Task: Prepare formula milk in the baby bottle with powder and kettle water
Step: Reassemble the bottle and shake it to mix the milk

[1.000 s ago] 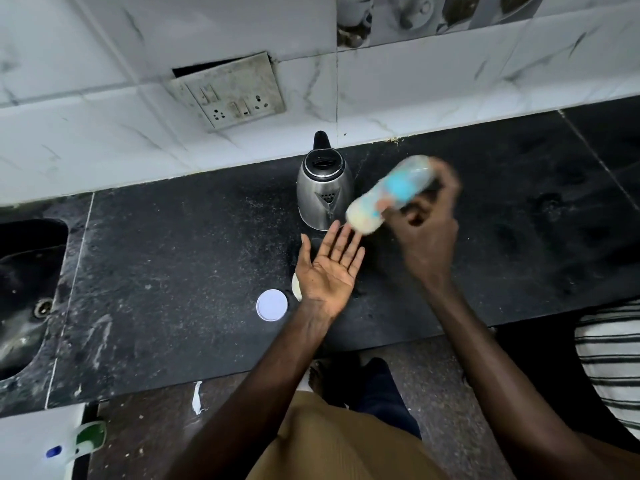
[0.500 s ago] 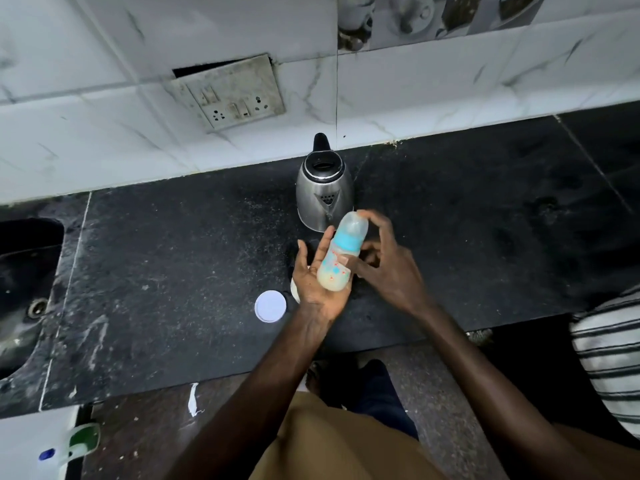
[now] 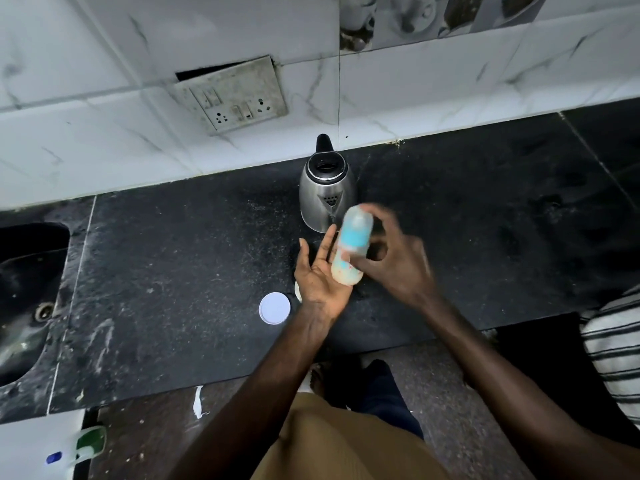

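The baby bottle, with a blue collar, clear cap and pale milky liquid in its lower part, stands nearly upright in the air, blurred by motion. My right hand is shut on it from the right. My left hand lies flat and palm-up with fingers apart, and the bottle's base rests against its fingers. The steel kettle stands just behind, lid open, black handle toward the wall. A round white lid lies on the counter left of my left wrist. A pale object is mostly hidden under my left hand.
The black stone counter runs along a white tiled wall with a loose socket plate. A dark sink is at the far left. Striped cloth hangs at the right edge. A white appliance with green and blue parts sits bottom left.
My right hand swung the tilted bottle down from the right against my open left palm. It now stands a little higher and more upright, still blurred.
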